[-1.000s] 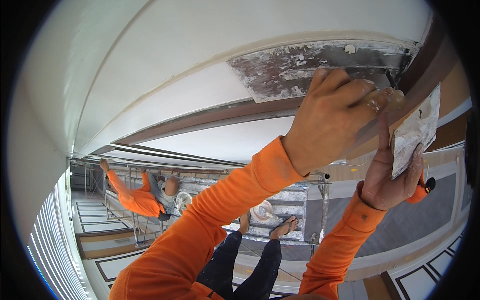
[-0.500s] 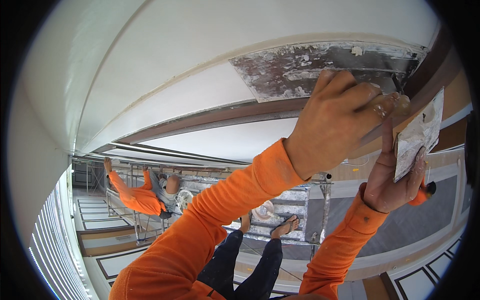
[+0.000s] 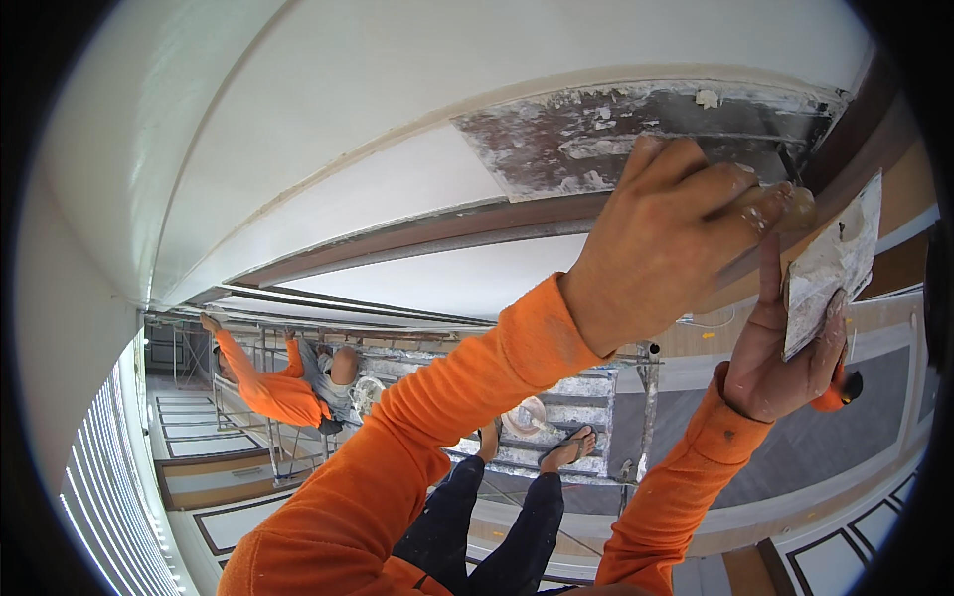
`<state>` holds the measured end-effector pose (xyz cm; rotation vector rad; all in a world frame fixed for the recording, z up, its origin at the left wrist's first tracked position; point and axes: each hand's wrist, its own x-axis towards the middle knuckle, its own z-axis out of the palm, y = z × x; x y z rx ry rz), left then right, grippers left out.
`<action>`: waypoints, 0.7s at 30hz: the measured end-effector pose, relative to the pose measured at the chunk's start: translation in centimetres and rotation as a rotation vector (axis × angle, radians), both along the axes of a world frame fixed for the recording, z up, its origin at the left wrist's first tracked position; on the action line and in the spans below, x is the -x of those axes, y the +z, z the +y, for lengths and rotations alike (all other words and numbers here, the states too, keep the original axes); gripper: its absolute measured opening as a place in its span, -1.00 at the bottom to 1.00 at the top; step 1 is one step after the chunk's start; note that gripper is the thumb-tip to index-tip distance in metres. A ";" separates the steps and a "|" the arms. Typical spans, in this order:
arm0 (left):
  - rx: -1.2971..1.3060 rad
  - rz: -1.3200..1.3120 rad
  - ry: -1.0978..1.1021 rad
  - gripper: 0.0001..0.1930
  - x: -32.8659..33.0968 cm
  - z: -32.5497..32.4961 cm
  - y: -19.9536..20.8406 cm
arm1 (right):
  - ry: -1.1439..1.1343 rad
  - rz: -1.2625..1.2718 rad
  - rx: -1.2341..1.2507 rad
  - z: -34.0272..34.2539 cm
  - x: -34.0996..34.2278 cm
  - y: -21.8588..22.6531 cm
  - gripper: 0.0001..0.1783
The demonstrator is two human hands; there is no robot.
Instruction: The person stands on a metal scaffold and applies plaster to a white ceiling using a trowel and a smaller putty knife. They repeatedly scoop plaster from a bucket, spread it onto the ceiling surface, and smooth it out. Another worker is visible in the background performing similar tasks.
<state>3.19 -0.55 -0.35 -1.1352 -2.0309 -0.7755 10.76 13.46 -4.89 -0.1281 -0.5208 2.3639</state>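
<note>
My left hand (image 3: 666, 243) is raised to the overhead surface, its fingers curled together. Whatever it grips is hidden behind the fingers, which carry smears of white paste. Just above it is a dark recessed panel (image 3: 537, 149), patchy with white putty, with a small lump of putty (image 3: 707, 98) stuck near its upper edge. My right hand (image 3: 780, 363) holds a flat, putty-coated plate (image 3: 833, 268) from below, tilted steeply, close to the left fingertips. One right finger stretches up beside the plate.
I stand on a scaffold platform (image 3: 586, 412) spattered with white, a round tub (image 3: 530, 417) by my feet. Farther left, a co-worker in orange (image 3: 273, 392) sits on scaffolding with an arm raised. Another person in orange (image 3: 833, 397) is low at right. A brown beam (image 3: 397, 236) runs along the panel.
Both hands stay almost in place, with the plate still held. The co-worker at left has shifted slightly, and the person low at right has moved a little.
</note>
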 end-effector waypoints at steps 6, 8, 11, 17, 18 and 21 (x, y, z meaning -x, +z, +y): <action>-0.010 0.004 -0.004 -0.58 0.1 -0.2 -0.3 | -0.032 -0.086 -0.021 -0.5 -0.1 0.4 -0.32; -0.015 0.015 -0.012 -0.57 0.3 -0.2 -0.4 | -0.026 -0.051 0.000 -0.3 -0.1 0.0 -0.31; -0.037 0.012 -0.035 -0.67 0.5 0.2 -0.5 | 0.033 0.042 0.069 0.0 -0.1 -0.5 -0.31; -0.018 0.040 -0.051 -0.69 1.2 0.1 -0.8 | 0.120 0.163 0.139 -0.5 0.7 -0.3 -0.47; -0.014 0.052 -0.051 -0.68 1.2 0.1 -0.8 | 0.115 0.154 0.147 -0.5 0.8 -0.3 -0.49; 0.006 0.064 -0.053 -0.62 1.4 0.1 -0.5 | 0.108 0.147 0.145 -0.6 1.0 -0.4 -0.50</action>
